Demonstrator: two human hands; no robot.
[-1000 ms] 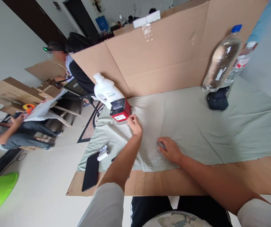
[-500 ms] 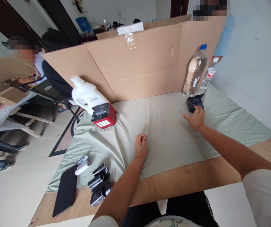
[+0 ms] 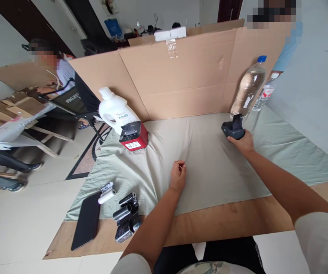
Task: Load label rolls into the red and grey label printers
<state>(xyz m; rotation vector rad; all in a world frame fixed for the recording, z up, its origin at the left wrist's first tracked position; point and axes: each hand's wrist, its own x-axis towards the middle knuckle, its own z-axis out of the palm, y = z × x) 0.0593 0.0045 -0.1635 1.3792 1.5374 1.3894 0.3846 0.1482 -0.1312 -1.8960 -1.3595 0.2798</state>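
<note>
My right hand (image 3: 244, 141) grips the near right side of a small black portable printer (image 3: 232, 130), its thumb along the front. A dark flap or strip stands up from the printer's top. Behind it, a large clear bottle with a blue cap (image 3: 249, 89) leans against the cardboard. My left hand (image 3: 178, 175) rests on the grey-green cloth (image 3: 200, 160) in a loose fist, with nothing visible in it. To its left is a red and black box-shaped printer (image 3: 135, 136) with a dark strip on top, in front of a white detergent jug (image 3: 116, 108).
A cardboard partition (image 3: 181, 80) stands across the table's back. Several dark film rolls (image 3: 127, 217), a white roll (image 3: 106, 196) and a black tablet-like slab (image 3: 86, 220) lie at front left. A smaller water bottle (image 3: 263, 97) stands back right. Other people sit beyond.
My right hand has closed on the small black printer and shifted and turned it slightly left, away from the large bottle. The view has swung left. My left hand stays in a loose fist.
</note>
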